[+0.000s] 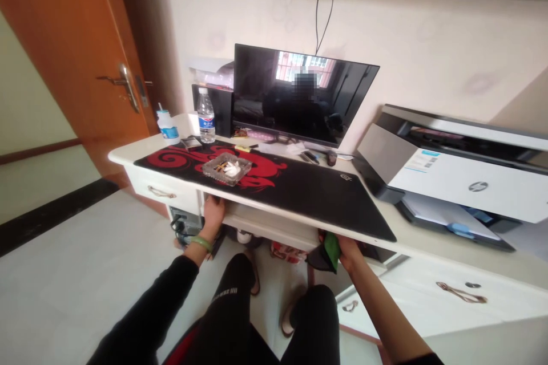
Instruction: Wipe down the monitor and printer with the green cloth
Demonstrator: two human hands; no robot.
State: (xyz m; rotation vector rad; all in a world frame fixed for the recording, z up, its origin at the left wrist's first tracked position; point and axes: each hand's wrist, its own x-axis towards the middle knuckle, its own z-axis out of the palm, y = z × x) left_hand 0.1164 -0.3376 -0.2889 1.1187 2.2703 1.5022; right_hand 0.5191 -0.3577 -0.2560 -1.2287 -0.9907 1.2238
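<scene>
My left hand reaches under the desk's front edge, its fingers curled at the left end of the pull-out keyboard tray; the fingertips are partly hidden in shadow. Near the tray's right end, my right hand is closed on a green and dark grey cloth, which hangs below the tray. The desktop hides part of that hand's fingers. Above the tray, a black and red desk mat covers the desktop, with a glass ashtray holding cigarette butts and crumpled white bits.
Behind the mat stands a monitor. A water bottle and a small blue-and-white bottle are at the left. An HP printer occupies the right side. Below are a computer case and drawers; an orange door is at the left.
</scene>
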